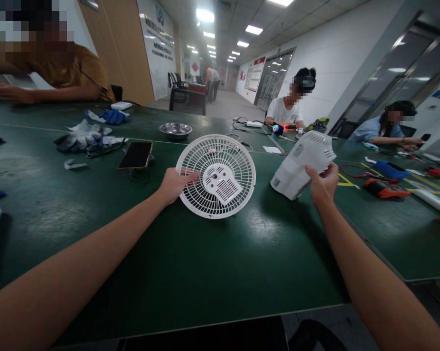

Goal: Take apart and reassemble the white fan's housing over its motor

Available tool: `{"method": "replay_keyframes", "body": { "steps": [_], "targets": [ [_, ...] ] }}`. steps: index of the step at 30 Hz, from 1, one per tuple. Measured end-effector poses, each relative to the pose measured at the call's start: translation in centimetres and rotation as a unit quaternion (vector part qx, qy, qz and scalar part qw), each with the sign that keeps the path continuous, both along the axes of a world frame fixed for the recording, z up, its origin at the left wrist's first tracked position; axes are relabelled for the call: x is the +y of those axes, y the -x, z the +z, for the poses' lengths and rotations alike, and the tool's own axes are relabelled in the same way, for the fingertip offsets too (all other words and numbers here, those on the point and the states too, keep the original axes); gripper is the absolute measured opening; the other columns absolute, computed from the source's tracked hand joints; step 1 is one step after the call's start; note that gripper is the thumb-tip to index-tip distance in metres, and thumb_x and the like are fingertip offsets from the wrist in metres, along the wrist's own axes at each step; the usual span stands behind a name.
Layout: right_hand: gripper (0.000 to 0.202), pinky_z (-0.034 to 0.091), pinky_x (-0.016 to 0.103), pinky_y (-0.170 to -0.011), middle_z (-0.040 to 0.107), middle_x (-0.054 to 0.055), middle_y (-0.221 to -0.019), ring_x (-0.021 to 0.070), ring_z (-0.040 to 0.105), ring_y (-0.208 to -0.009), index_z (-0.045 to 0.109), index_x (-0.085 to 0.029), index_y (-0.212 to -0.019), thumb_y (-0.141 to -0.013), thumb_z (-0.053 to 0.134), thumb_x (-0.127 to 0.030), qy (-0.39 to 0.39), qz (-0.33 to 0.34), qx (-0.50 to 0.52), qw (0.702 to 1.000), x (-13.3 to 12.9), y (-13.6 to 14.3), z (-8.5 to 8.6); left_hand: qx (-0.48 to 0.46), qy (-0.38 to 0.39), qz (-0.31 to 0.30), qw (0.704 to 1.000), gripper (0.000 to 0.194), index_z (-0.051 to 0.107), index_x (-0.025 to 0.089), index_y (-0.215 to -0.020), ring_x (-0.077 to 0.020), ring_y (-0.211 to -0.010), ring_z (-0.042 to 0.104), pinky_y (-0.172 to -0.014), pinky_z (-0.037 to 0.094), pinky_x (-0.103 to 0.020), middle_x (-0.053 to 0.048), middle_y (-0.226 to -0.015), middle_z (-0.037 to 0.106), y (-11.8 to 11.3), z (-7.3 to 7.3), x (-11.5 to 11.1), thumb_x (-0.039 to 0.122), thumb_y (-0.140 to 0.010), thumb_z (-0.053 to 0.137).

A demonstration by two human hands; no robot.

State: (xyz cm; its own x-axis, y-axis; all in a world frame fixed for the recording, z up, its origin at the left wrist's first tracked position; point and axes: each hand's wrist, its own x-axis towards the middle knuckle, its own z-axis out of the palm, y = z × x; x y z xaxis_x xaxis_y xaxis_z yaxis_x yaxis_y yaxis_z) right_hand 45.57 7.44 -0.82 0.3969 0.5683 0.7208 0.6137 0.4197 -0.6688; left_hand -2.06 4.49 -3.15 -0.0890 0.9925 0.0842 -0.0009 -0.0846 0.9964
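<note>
A round white fan grille (246,170) with a vented plate at its centre is held above the green table (220,273). My left hand (176,184) grips its left rim, with the thumb over the bars and the other fingers behind them. To the right, my right hand (322,184) is closed on the side of a white plastic housing (296,163), which is tilted and has slots at its upper end. The grille and the housing are apart.
Behind the grille stands a metal bowl (176,130). A phone (135,156) and crumpled gloves (84,137) lie on the left. An orange meter (386,189) and a blue pouch (391,169) lie on the right. Several people sit around the table.
</note>
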Motion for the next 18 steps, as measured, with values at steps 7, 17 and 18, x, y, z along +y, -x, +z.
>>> {"method": "replay_keyframes", "body": {
  "steps": [7,17,18],
  "targets": [
    [0.058,0.052,0.041,-0.086,0.067,0.008,-0.109,0.0233,0.063,-0.092,0.062,-0.022,-0.117,-0.071,0.082,-0.049,0.003,-0.026,0.034,0.999,-0.5,0.7,0.3,0.006,0.006,0.004,1.0,0.02,0.076,0.013,-0.089,-0.0209,-0.074,0.073,-0.072,0.062,-0.038,-0.009,-0.084,0.077,0.1,-0.3,0.3,0.025,-0.076,0.085],
    [0.076,0.05,0.05,-0.101,0.062,0.008,-0.129,0.0267,0.063,-0.111,0.052,-0.023,-0.134,-0.067,0.083,-0.043,-0.031,0.02,-0.004,0.999,-0.5,1.4,0.7,0.006,-0.008,-0.001,1.0,0.021,0.076,0.013,-0.088,-0.0212,-0.073,0.073,-0.07,0.062,-0.036,-0.009,-0.083,0.077,0.3,-0.8,0.7,0.026,-0.075,0.086],
    [0.077,0.05,0.05,-0.102,0.061,0.009,-0.13,0.0274,0.062,-0.113,0.052,-0.023,-0.134,-0.067,0.082,-0.044,-0.033,0.012,-0.015,0.999,-0.5,1.4,0.7,0.007,-0.005,-0.001,1.0,0.021,0.076,0.013,-0.089,-0.0215,-0.073,0.074,-0.07,0.062,-0.036,-0.009,-0.084,0.078,0.3,-0.8,0.7,0.026,-0.076,0.085]
  ]
}}
